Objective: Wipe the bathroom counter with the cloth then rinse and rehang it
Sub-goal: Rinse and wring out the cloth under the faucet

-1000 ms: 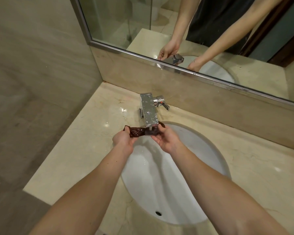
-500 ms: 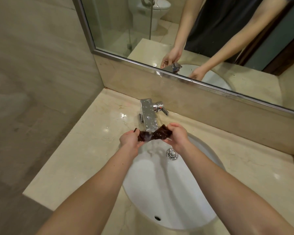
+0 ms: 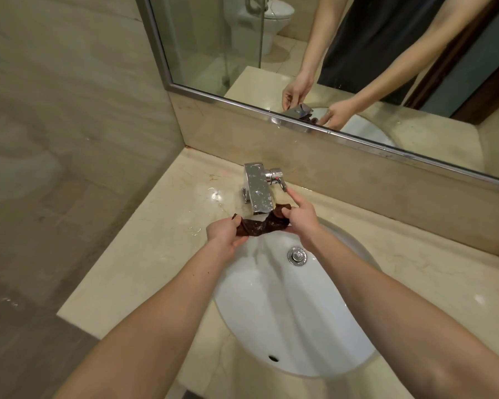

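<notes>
A small dark brown cloth (image 3: 257, 227) is stretched between my two hands just under the spout of the chrome faucet (image 3: 257, 191), with water running over it. My left hand (image 3: 224, 237) pinches its left end. My right hand (image 3: 300, 217) grips the right end, its index finger stretched out toward the faucet lever (image 3: 277, 177). The white oval sink (image 3: 285, 318) lies below, set in the beige marble counter (image 3: 144, 254), which has wet patches near the faucet.
A mirror (image 3: 329, 53) runs along the back wall and reflects a person's arms, the faucet and a toilet. A tiled wall (image 3: 55, 139) closes the left side. The chrome drain plug (image 3: 296, 255) sits in the basin.
The view has tilted up and the hands sit lower in the basin area. My right index finger now extends toward the faucet lever; both hands still hold the cloth under the spout.
</notes>
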